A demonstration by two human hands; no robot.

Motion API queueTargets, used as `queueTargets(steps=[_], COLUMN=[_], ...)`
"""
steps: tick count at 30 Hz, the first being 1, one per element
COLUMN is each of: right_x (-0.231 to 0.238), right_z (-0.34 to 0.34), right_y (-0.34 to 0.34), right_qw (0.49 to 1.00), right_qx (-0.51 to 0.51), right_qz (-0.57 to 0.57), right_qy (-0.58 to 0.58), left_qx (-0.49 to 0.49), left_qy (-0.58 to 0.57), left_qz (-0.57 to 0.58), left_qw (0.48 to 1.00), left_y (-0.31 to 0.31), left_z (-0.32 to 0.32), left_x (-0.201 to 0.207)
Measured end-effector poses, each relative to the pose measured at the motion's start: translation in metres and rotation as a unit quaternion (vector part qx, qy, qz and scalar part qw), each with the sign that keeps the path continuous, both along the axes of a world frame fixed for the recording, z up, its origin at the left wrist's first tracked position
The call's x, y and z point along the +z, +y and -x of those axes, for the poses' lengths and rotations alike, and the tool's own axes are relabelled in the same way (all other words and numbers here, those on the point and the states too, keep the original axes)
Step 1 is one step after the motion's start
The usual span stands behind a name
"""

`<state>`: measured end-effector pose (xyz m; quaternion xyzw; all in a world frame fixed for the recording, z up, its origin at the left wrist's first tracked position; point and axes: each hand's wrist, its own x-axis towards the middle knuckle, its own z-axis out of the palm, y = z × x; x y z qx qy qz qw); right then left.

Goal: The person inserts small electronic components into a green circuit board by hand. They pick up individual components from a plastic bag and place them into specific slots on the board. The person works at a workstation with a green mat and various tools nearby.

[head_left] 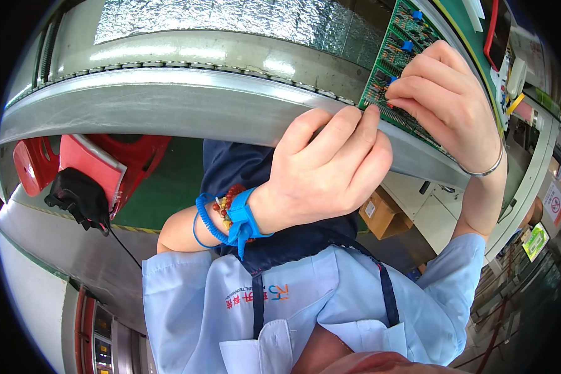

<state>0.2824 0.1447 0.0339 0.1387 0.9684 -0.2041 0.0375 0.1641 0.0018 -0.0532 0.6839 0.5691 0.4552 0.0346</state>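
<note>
A green circuit board point(397, 45) with several blue parts and rows of small components lies on the conveyor line at the upper right. My left hand point(333, 165), with a blue strap on its wrist, is closed, and its fingertips meet the board's near left corner. Its thumb is hidden, so what it grips cannot be seen. Over the near half of the board my right hand point(445, 103) is closed in a pinch, thumb and fingertips down by the components. Anything between those fingertips is too small to name.
A metal rail point(168, 103) with a chain runs along the near side of the conveyor. Shiny silver sheeting point(230, 19) covers its far part. Below left is a red chair point(34, 165) with a black bag point(81, 196). A cardboard box point(386, 212) sits under the line.
</note>
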Motion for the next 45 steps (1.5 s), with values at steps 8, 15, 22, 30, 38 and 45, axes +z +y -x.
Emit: queueTargets(steps=[8, 15, 22, 30, 38, 45], right_x=[-0.007, -0.018, -0.021, -0.019, -0.017, 0.000], right_z=[-0.006, -0.014, -0.018, -0.020, -0.022, -0.019], right_y=[-0.001, -0.003, -0.002, 0.004, 0.005, 0.043], right_qw=[0.999, 0.996, 0.994, 0.997, 0.996, 0.970], right_qx=[0.014, 0.008, 0.011, 0.028, 0.001, -0.186], right_qz=[-0.033, -0.045, -0.061, -0.025, -0.010, 0.047], right_qy=[0.016, 0.071, 0.087, 0.073, 0.091, 0.150], left_qx=[-0.002, -0.003, -0.002, 0.002, -0.024, -0.020], left_qy=[0.004, 0.001, 0.008, 0.006, 0.020, 0.039], left_qz=[-0.004, -0.010, -0.015, -0.016, 0.002, 0.004], left_qw=[1.000, 1.000, 1.000, 1.000, 1.000, 0.999], left_y=[0.000, 0.000, 0.001, 0.001, 0.001, 0.001], left_z=[0.001, 0.000, 0.001, 0.000, 0.004, 0.004], left_x=[-0.001, -0.001, -0.002, -0.001, 0.005, 0.001])
